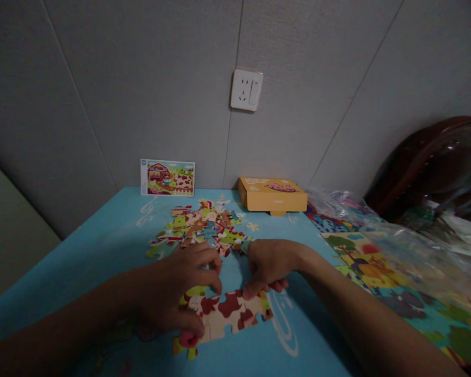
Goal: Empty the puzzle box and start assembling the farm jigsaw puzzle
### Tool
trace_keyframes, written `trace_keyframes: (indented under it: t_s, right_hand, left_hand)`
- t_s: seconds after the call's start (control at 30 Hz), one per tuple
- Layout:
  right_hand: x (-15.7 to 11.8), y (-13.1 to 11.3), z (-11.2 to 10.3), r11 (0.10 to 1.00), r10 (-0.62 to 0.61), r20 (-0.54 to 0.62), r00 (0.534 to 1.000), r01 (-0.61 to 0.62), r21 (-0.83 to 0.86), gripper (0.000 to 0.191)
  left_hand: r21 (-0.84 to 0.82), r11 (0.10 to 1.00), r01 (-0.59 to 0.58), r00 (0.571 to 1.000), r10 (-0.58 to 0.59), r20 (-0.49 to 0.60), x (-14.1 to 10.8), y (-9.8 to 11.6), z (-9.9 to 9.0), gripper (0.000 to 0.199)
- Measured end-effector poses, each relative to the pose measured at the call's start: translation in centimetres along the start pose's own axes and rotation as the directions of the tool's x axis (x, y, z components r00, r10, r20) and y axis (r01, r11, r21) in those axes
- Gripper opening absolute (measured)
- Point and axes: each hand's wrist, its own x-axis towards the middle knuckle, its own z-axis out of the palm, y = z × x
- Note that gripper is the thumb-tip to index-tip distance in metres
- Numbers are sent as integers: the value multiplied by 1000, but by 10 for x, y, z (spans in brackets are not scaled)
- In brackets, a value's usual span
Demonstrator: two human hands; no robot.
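A partly joined jigsaw puzzle (pixel 223 314), with brown cow patches on cream, lies near the front of the blue tabletop. My left hand (pixel 188 288) curves over its left part, with the thumb on a red spot at the lower edge and the fingers at the upper edge. At the upper right edge, my right hand (pixel 269 262) presses its thumb to the puzzle, the other fingers curled under the palm. Behind both hands spreads a pile of loose puzzle pieces (pixel 208 222). My left hand hides some of the joined section.
A picture card (pixel 168 178) of a farm leans against the wall at the back left. An orange box (pixel 277 195) stands at the back right. Colourful animal puzzles (pixel 377 267) and clear plastic bags (pixel 419 262) lie along the right side. The wall carries a socket (pixel 246 90).
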Motion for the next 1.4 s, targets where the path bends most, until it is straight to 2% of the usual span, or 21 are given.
trace_keyframes:
  t_s: [0.13, 0.33, 0.57, 1.0, 1.07, 1.13, 1.23, 1.3, 1.4]
  right_hand:
    - [3, -1, 2, 997, -57, 51, 997, 55, 45, 46]
    - [4, -4, 5, 998, -56, 49, 997, 57, -12, 41]
    - [4, -6, 6, 995, -103, 97, 990, 103, 3, 41]
    - [4, -10, 8, 995, -90, 89, 992, 93, -26, 44]
    - [3, -9, 6, 988, -93, 41, 995, 97, -117, 47]
    - [-2, -9, 4, 961, -124, -93, 988, 96, -260, 51]
    - [-12, -16, 5, 922, -142, -262, 954, 31, -386, 73]
    - [-18, -22, 10, 909, -78, -268, 960, -43, -415, 83]
    - [-20, -27, 17, 883, -53, -269, 962, -81, -462, 75]
  left_hand:
    - [-69, 996, -55, 998, 58, 40, 5, 11, 5, 49]
    - [-95, 995, 8, 998, -2, 67, 5, 14, 5, 47]
    - [-85, 995, 53, 994, -45, 98, 5, 12, 4, 47]
    - [-50, 998, 42, 994, -36, 107, 6, 14, 4, 58]
    - [-59, 997, 54, 993, -47, 112, 5, 14, 4, 61]
    - [-65, 995, 75, 991, -67, 112, 5, 14, 3, 63]
    - [-33, 995, 95, 990, -91, 108, 4, 13, 2, 54]
    - [-3, 995, 98, 990, -97, 106, 4, 11, 1, 49]
    - [4, 996, 94, 990, -94, 103, 4, 9, 1, 49]
